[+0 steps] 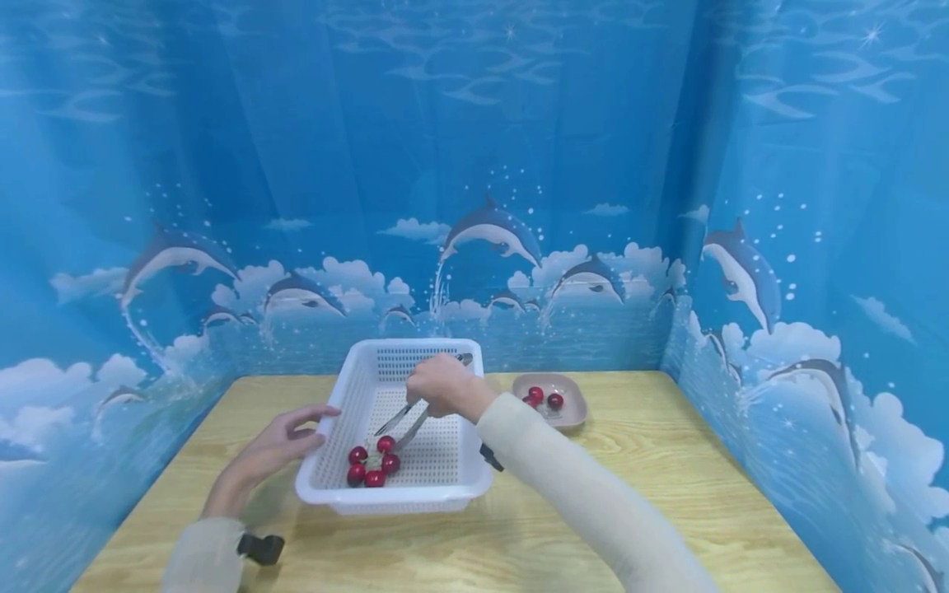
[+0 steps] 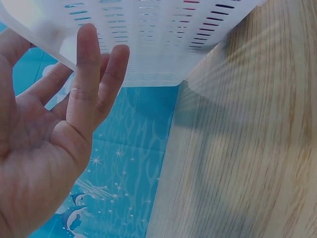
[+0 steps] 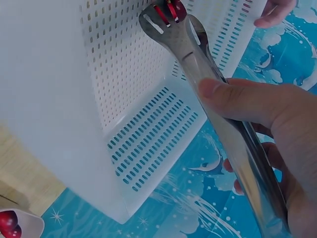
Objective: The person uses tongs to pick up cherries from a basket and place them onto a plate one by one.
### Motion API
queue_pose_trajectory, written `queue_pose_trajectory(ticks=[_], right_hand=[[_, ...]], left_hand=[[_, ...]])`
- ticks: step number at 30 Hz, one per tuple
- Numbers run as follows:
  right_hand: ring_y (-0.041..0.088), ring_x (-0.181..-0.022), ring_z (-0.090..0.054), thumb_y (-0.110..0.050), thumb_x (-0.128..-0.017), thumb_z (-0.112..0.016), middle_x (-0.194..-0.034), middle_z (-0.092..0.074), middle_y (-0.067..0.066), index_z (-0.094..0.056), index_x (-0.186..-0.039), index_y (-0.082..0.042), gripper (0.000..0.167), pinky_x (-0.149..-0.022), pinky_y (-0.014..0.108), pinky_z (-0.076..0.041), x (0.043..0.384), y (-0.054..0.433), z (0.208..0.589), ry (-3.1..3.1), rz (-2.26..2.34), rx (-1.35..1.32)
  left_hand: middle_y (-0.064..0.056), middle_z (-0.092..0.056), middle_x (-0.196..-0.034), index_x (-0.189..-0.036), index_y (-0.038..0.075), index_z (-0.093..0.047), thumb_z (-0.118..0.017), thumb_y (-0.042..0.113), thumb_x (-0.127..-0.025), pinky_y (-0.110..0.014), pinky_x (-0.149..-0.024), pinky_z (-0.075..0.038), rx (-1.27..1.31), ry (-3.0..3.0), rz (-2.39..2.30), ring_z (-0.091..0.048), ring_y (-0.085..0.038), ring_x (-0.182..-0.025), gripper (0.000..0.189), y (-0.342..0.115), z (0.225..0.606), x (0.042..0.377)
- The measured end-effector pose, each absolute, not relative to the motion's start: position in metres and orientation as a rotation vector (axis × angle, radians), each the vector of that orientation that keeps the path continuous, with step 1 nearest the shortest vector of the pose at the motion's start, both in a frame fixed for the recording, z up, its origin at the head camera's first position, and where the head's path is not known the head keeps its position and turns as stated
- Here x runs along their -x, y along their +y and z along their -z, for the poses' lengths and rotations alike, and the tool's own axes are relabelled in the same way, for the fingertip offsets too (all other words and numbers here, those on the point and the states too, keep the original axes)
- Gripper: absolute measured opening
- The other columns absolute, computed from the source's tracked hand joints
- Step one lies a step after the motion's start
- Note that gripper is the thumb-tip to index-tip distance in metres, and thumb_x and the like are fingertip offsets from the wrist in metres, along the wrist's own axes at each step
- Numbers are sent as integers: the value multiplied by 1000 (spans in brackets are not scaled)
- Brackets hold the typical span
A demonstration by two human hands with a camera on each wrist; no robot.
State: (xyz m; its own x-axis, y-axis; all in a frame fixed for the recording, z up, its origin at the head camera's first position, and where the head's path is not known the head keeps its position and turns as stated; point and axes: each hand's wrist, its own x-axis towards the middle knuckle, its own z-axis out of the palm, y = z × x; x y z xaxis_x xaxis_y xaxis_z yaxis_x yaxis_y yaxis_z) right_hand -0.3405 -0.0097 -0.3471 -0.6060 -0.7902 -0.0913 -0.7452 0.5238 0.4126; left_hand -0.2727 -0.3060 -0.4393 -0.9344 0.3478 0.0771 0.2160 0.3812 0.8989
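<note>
My left hand (image 1: 280,439) grips the left rim of a white perforated plastic basket (image 1: 441,495). In the left wrist view, some fingers reach over the rim while others lie against the outer wall. Metal tongs (image 3: 229,136) are in my right hand (image 1: 445,385), its thumb pressing along one arm. Their slotted tips point down at several red cherries (image 1: 375,478) in the basket's near left corner. One cherry (image 3: 179,11) shows red through the slots in the right wrist view; I cannot tell whether it is pinched.
Right of the basket stands a small pinkish dish (image 1: 577,416) with a few cherries (image 1: 555,401) in it. Both sit on a light wooden table (image 1: 630,461). A blue dolphin-print curtain (image 1: 593,165) encloses the table's back and sides.
</note>
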Motion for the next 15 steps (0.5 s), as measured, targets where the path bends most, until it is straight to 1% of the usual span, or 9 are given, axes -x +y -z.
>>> queue_pose_trajectory(ticks=[3, 7, 10, 15], right_hand=[[8, -104, -71, -27, -87, -82, -112, -78, -15, -78, -114, -36, 28, -88, 26, -61, 341, -12, 350, -2648, 634, -1335], [6, -93, -69, -24, -88, -81, -104, -78, -14, -79, -109, -35, 24, -77, 22, -59, 341, -13, 350, -2616, 644, -1348], [5, -84, -65, -21, -88, -79, -97, -77, -15, -80, -103, -34, 20, -68, 20, -55, 340, -14, 350, -2583, 668, -1361], [5, -78, -62, -21, -89, -78, -95, -77, -14, -80, -102, -34, 19, -64, 19, -52, 338, -15, 351, -2556, 682, -1370]], left_hand=[[-38, -33, -158, -151, -1, -44, -61, 18, -102, -54, -97, -61, -523, 2503, -1603, -52, -58, -134, 55, -306, 439, 273], [-39, -32, -158, -150, -3, -44, -60, 17, -103, -54, -96, -62, -545, 2500, -1610, -51, -59, -132, 54, -306, 438, 272], [-40, -31, -158, -150, -4, -43, -59, 16, -103, -53, -95, -62, -557, 2493, -1620, -51, -60, -132, 53, -307, 438, 272], [-40, -32, -157, -150, -5, -43, -58, 15, -103, -51, -94, -63, -571, 2480, -1629, -52, -60, -131, 53, -308, 440, 272]])
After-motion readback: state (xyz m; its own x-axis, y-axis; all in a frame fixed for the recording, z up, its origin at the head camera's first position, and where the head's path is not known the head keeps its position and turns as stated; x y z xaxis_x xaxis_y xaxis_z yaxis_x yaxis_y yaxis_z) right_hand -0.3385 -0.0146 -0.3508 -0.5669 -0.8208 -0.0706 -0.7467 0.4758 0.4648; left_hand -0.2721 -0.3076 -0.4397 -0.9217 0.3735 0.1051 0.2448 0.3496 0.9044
